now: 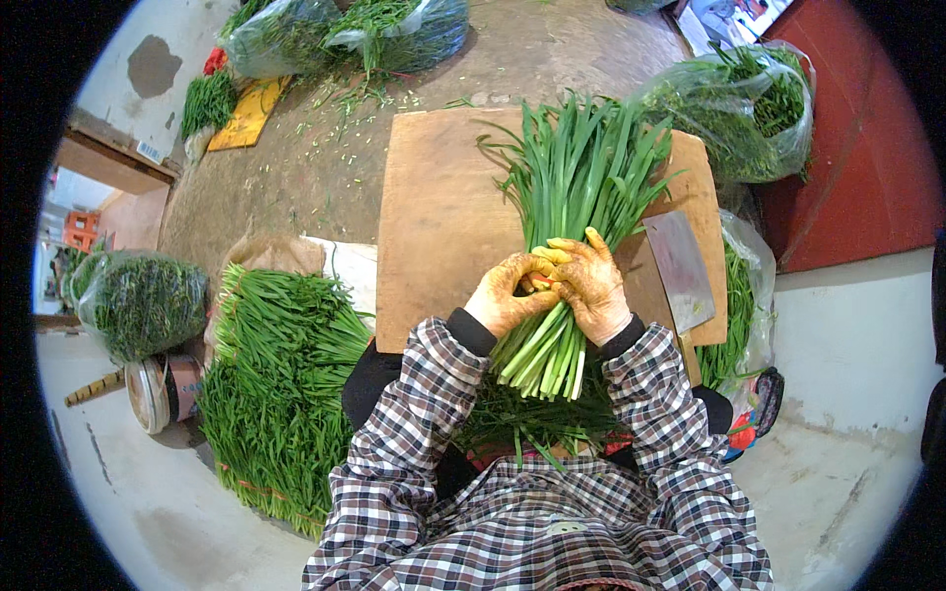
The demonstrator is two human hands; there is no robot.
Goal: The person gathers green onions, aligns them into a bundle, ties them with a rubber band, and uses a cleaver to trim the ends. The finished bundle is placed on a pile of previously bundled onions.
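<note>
A bunch of garlic chives (573,177) lies across a wooden board (451,199), green leaves pointing away from me and pale cut stems hanging over the near edge. My left hand (511,292) grips the bunch from the left side near the stems. My right hand (591,289) closes around it from the right, and the fingers of both hands meet on top. Between them shows a small bit of an orange-red band, mostly hidden by my fingers. Both hands look yellow-brown on the fingers. Right of the bunch, a cleaver (680,270) rests on the board with its handle toward me.
Tied chive bunches (281,399) are stacked at my left. Clear plastic bags of greens stand at right (728,118), far left (144,303) and the back (403,33). A bucket (151,395) sits below the left bag. Loose trimmings (539,414) lie in my lap.
</note>
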